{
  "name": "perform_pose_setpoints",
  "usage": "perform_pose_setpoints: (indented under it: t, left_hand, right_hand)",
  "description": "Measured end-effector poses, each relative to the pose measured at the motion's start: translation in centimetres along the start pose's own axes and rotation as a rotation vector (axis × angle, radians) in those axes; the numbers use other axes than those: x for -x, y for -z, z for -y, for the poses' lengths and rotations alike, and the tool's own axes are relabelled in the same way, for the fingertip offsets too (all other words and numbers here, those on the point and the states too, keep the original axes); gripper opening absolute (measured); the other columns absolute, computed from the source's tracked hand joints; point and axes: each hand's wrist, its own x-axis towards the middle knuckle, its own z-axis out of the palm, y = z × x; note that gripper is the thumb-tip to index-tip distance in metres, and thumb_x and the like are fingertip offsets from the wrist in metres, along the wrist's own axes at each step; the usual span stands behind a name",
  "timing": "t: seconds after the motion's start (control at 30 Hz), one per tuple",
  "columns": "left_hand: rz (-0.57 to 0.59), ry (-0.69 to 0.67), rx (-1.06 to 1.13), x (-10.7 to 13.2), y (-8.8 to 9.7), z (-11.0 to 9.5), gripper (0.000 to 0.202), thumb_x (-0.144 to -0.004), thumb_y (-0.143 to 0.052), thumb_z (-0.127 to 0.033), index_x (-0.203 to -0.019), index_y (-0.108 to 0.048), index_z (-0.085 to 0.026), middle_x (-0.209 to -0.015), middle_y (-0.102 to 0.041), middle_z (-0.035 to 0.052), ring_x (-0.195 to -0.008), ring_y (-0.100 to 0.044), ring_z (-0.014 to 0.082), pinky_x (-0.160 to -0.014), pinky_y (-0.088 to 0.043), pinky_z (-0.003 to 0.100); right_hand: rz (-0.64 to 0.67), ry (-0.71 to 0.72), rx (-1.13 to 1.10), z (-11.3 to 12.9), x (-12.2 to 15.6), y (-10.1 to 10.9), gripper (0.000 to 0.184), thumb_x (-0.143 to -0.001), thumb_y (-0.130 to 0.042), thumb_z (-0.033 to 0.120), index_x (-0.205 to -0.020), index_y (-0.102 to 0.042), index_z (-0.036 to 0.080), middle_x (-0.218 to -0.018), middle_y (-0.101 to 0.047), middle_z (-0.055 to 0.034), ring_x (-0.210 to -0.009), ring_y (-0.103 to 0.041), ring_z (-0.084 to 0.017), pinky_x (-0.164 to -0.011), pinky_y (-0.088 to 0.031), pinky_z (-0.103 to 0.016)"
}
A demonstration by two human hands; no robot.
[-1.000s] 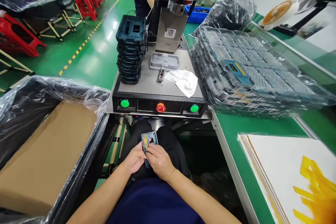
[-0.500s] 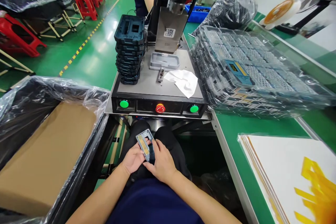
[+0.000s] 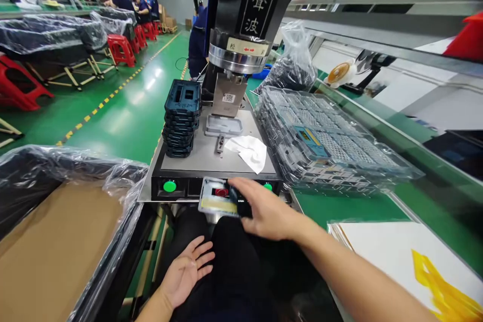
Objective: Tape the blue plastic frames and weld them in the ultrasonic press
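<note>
My right hand [image 3: 269, 207] is closed around one end of a grey plastic housing [image 3: 206, 192], held up before the front panel of the press [image 3: 234, 55]. A yellow strip runs along the housing's near side, and the red button shows through a square cut-out in it. Over my lap, my left hand [image 3: 187, 267] lies palm up with its fingers spread, holding nothing. Beyond the housing, a pale fixture [image 3: 224, 126] sits under the metal horn [image 3: 227, 96]. A white cloth [image 3: 252, 155] and a small metal block [image 3: 220, 145] lie in front of the fixture.
Dark plastic housings [image 3: 181, 119] are stacked on the press bed's left. Clear trays [image 3: 332, 131] are piled to the right, near white sheets with yellow film [image 3: 433, 282]. A plastic-lined bin [image 3: 130, 196] stands at my left. Green buttons [image 3: 169, 186] flank the panel. Other people sit farther back.
My right hand has carried the housing forward and up from my lap to the press front. My left hand has let go of it and opened. The view has tilted upward.
</note>
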Motion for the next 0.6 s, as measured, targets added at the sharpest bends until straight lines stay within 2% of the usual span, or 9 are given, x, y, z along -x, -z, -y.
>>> perform_pose_setpoints:
  t: [0.07, 0.13, 0.27, 0.37, 0.6]
  left_hand:
    - [-0.014, 0.008, -0.002, 0.0, -0.1, 0.0, 0.056, -0.067, -0.053, -0.012, -0.122, -0.058, -0.022, -0.13, -0.056, 0.0115, -0.114, -0.054, 0.0284, -0.096, -0.037, 0.045]
    - [-0.027, 0.011, -0.005, 0.1, -0.3, 0.0, 0.053, -0.07, -0.054, -0.013, -0.121, -0.059, -0.022, -0.131, -0.055, 0.0119, -0.114, -0.054, 0.0284, -0.096, -0.037, 0.044]
    - [-0.028, 0.022, 0.01, 0.0, 0.0, -0.2, 0.049, -0.072, -0.058, -0.018, -0.121, -0.06, -0.024, -0.132, -0.055, 0.0118, -0.113, -0.055, 0.0283, -0.094, -0.038, 0.043]
    - [-0.013, 0.042, 0.026, -0.2, 0.5, -0.4, 0.047, -0.071, -0.064, -0.023, -0.118, -0.062, -0.025, -0.13, -0.056, 0.0117, -0.11, -0.056, 0.0283, -0.092, -0.038, 0.042]
    - [0.017, 0.095, 0.085, -0.8, 1.7, -0.7, 0.038, -0.073, -0.068, -0.026, -0.112, -0.067, -0.028, -0.127, -0.059, 0.0099, -0.107, -0.059, 0.0275, -0.089, -0.041, 0.04]
  right_hand:
    - [-0.024, -0.016, 0.059, -1.9, -2.7, 2.9, 0.08, -0.059, -0.061, 0.017, -0.137, -0.043, 0.017, -0.137, -0.049, -0.0102, -0.125, -0.048, -0.027, -0.106, -0.039, -0.039]
    - [-0.003, -0.108, 0.123, -4.1, -5.6, 5.1, 0.08, -0.057, -0.064, 0.016, -0.135, -0.045, 0.017, -0.134, -0.052, -0.0093, -0.12, -0.052, -0.028, -0.104, -0.04, -0.038]
    - [0.057, -0.339, 0.208, -8.1, -10.7, 7.8, 0.083, -0.054, -0.067, 0.011, -0.134, -0.046, 0.013, -0.125, -0.059, -0.0105, -0.108, -0.058, -0.026, -0.096, -0.044, -0.032]
    - [0.064, -0.43, 0.198, -10.7, -13.6, 8.4, 0.084, -0.053, -0.068, 0.01, -0.133, -0.047, 0.012, -0.117, -0.063, -0.0085, -0.102, -0.06, -0.024, -0.091, -0.045, -0.03]
    - [0.015, -0.435, -0.091, -14.3, -18.4, 7.7, 0.066, -0.048, -0.061, 0.005, -0.114, -0.06, 0.015, -0.091, -0.066, 0.0009, -0.08, -0.061, -0.016, -0.069, -0.048, -0.021]
